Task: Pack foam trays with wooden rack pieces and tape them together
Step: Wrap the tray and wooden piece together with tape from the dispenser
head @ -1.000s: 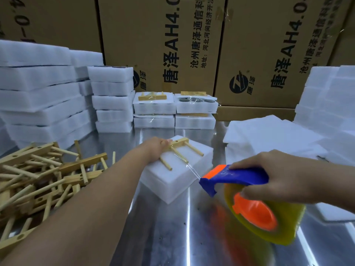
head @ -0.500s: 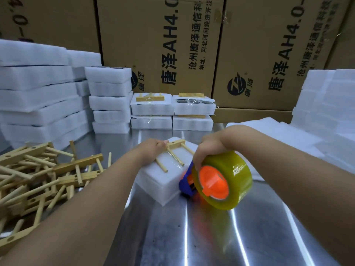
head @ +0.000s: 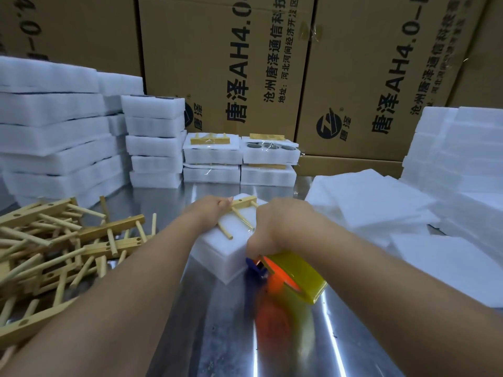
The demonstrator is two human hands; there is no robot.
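Observation:
A white foam tray stack (head: 217,248) sits mid-table with a wooden rack piece (head: 241,212) lying on top, pegs pointing toward me. My left hand (head: 208,212) presses down on the tray's far left side, fingers over the rack piece's bar. My right hand (head: 275,227) grips a tape dispenser (head: 288,270), blue and orange with a yellowish tape roll, held against the tray's near right edge. The dispenser's handle is hidden under my hand.
A heap of loose wooden rack pieces (head: 54,248) lies at the left. Taped foam packs (head: 239,156) stand at the back centre, with foam tray stacks (head: 60,140) at left and right (head: 457,148). Flat foam sheets (head: 381,208) lie at right. Cardboard boxes (head: 272,63) wall the back.
My right hand has brought the tape dispenser in from the right and down against the tray's near right edge. My left hand has stayed on the tray and rack piece.

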